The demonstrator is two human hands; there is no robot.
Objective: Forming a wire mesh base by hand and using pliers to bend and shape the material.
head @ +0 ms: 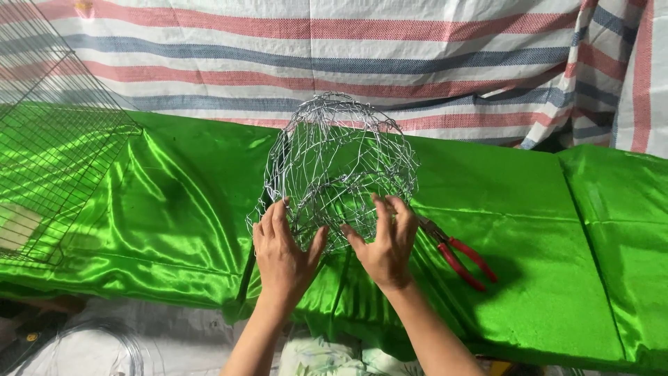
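Head view: we see no packages or labels. At frame centre a rounded silver wire mesh cage [339, 167] stands on the green satin surface [557, 264]. Our left hand [282, 254] and right hand [386, 247] press spread fingers against its lower wires. Red-handled pliers [459, 254] lie just right.

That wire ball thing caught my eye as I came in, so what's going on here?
A person has both bare hands on a rounded wire mesh form that sits on a table draped in shiny green cloth. The left hand and right hand press against its lower front, fingers spread on the mesh. Red-handled pliers lie on the cloth just right of the right hand, untouched. A flat wire grid panel leans at the far left.
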